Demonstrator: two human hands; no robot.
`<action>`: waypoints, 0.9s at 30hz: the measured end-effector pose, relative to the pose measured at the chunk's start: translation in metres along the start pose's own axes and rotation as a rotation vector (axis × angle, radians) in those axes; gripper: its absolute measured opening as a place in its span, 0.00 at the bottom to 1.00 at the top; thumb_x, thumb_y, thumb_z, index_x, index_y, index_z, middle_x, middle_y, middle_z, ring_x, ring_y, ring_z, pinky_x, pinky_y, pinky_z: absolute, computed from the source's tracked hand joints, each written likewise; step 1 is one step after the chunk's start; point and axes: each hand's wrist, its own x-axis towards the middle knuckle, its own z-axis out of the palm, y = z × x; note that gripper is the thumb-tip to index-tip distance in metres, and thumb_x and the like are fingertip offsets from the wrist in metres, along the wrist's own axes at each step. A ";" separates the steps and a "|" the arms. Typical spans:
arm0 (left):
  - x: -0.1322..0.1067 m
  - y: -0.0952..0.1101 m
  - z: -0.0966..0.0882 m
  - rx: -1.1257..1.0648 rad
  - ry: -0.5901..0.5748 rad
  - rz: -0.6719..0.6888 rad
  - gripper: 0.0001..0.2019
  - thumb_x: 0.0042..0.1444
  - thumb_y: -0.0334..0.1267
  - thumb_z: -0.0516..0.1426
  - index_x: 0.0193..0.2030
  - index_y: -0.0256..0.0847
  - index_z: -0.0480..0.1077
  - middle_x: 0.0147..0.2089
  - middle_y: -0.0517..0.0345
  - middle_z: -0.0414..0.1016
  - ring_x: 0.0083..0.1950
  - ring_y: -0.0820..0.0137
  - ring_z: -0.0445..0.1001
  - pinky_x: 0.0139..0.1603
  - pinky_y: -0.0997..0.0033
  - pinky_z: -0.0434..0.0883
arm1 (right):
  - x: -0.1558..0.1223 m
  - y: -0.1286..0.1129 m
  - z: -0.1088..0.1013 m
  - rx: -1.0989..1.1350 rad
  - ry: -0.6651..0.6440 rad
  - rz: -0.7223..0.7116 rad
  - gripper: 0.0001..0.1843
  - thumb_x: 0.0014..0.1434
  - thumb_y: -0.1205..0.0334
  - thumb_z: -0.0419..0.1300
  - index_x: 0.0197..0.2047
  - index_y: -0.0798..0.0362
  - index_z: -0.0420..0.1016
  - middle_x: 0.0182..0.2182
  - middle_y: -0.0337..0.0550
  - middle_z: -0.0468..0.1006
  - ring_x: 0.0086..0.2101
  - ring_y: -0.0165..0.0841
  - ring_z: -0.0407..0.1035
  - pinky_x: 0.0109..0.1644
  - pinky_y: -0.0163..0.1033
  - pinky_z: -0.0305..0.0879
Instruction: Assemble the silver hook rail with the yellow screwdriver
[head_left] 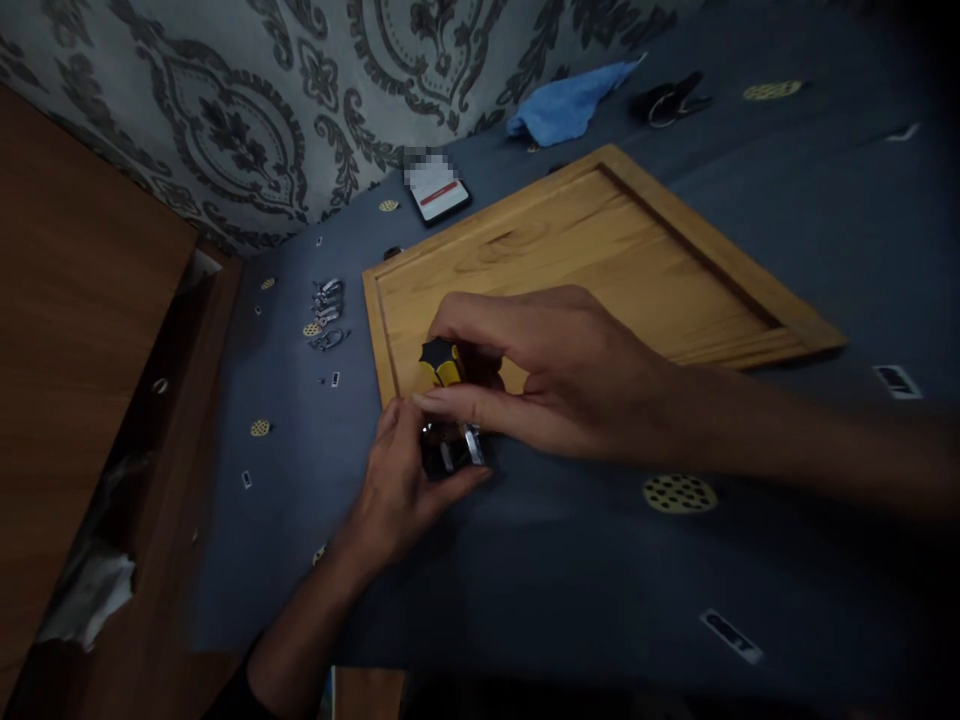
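My right hand [555, 370] is closed around the yellow-and-black handle of a screwdriver [442, 363], gripped between thumb and fingers. Its shaft is hidden behind my thumb. Just below, my left hand [401, 495] is closed on a small black object with shiny metal parts [450, 450]; its kind is not clear. The screwdriver's handle stands over this object, and the two hands nearly touch. Both are in front of the near left corner of a wooden board with a raised frame [495, 235], which lies on the dark blue cloth.
Several small shiny metal pieces [328, 312] lie left of the board. Behind it are a phone [439, 190], a blue cloth [570, 105] and a black tool-like item [666, 102]. A wooden cabinet [82, 250] borders the left side; patterned wallpaper [247, 110] is at the back.
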 end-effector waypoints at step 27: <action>0.000 -0.004 0.000 0.044 -0.003 0.004 0.18 0.61 0.53 0.70 0.45 0.45 0.71 0.42 0.54 0.74 0.46 0.56 0.77 0.45 0.53 0.79 | 0.003 -0.002 0.005 0.097 -0.032 0.057 0.20 0.73 0.60 0.65 0.33 0.49 0.59 0.27 0.29 0.65 0.28 0.25 0.62 0.33 0.34 0.56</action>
